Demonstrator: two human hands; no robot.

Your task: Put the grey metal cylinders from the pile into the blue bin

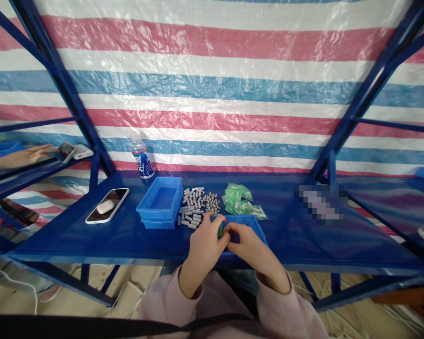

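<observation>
My left hand (205, 242) is closed around a small green plastic bag (220, 230), most of it hidden by my fingers. Against it, my right hand (246, 242) is closed in a pinch; what its fingertips hold, if anything, is hidden. Both hands are over the near side of a blue tray (259, 230), whose inside is largely covered. Just beyond lie a heap of green plastic bags (237, 200), several grey metal cylinders (191, 207) and a cluster of smaller metal pieces (212, 202).
Stacked blue bins (159, 221) stand left of the metal parts, with a bottle (142, 160) behind. A phone (118, 200) bearing a white case (105, 206) lies farther left. A blurred item (320, 202) is at right. At far left, another person's hand (37, 153) nears a device.
</observation>
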